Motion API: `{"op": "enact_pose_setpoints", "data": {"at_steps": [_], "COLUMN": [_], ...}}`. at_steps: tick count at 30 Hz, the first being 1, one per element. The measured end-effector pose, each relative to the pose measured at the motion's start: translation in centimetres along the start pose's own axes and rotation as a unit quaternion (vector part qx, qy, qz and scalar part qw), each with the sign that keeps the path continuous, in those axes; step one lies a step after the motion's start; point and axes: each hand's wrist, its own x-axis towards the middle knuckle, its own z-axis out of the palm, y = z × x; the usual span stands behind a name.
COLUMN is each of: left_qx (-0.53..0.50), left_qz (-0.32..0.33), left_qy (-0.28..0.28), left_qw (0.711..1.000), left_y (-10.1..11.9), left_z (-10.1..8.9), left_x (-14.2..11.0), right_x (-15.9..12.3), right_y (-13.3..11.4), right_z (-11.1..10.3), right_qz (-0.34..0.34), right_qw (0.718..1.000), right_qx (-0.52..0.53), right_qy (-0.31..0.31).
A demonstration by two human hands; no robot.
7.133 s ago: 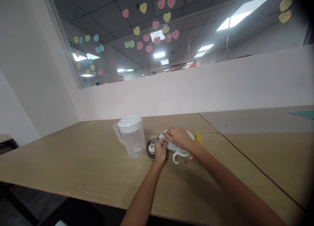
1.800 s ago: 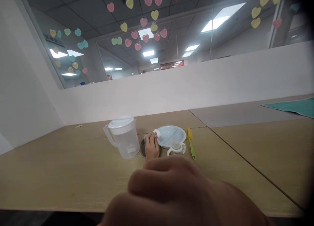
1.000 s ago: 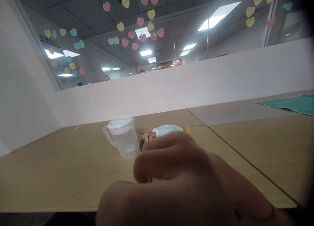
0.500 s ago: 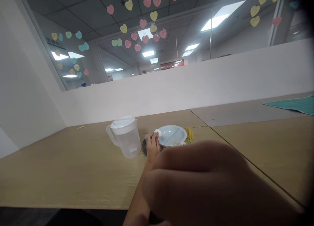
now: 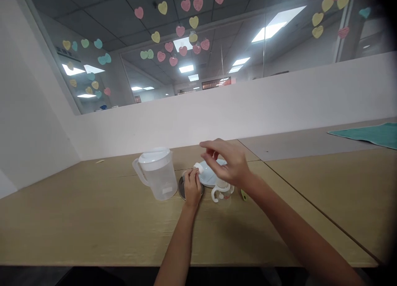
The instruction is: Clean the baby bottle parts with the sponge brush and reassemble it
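Observation:
My left hand [image 5: 192, 189] has its fingers closed on a small white piece [image 5: 198, 167], perhaps a cap. That hand is over a dark round dish [image 5: 182, 188], whose middle it hides. My right hand [image 5: 228, 160] is raised above a pale blue plate [image 5: 207, 177], thumb and forefinger apart with nothing visible between them. Just below it stands a clear baby cup [image 5: 223, 196] with two white handles; the hand covers part of its top. Left of my left hand stands a translucent pitcher [image 5: 159, 176] with a white lid.
A green handle [image 5: 244, 195] shows beside my right wrist, the rest of it hidden. A teal cloth [image 5: 369, 134] lies at the far right. The white wall [image 5: 186, 120] bounds the table at the back. A small pale scrap [image 5: 99, 161] lies at the back left.
My right hand has moved from close to the camera, forward to above the plate and baby cup. It now hides the yellow thing right of the plate. My left hand keeps its place.

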Motion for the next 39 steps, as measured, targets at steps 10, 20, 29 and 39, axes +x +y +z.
{"op": "enact_pose_setpoints", "data": {"at_steps": [10, 20, 29, 39], "left_qx": [-0.044, 0.002, 0.019, -0.075], "left_qz": [0.094, 0.277, 0.324, 0.048], "left_qy": [0.029, -0.043, -0.046, -0.082], "left_qw": [0.994, 0.960, 0.945, 0.993], "left_y": [2.2, 1.9, 2.5, 2.6], "left_z": [0.2, -0.8, -1.3, 0.1], "left_x": [-0.1, 1.5, 2.4, 0.3], "right_x": [-5.4, -6.2, -6.4, -10.3], "right_y": [8.7, 10.7, 11.1, 12.0], "right_z": [2.9, 1.4, 0.3, 0.1], "right_qz": [0.004, -0.045, -0.128, 0.053], "right_qw": [0.970, 0.969, 0.953, 0.976], "right_qx": [-0.045, -0.118, -0.213, -0.206], "right_qy": [-0.239, -0.214, -0.173, -0.055]}}
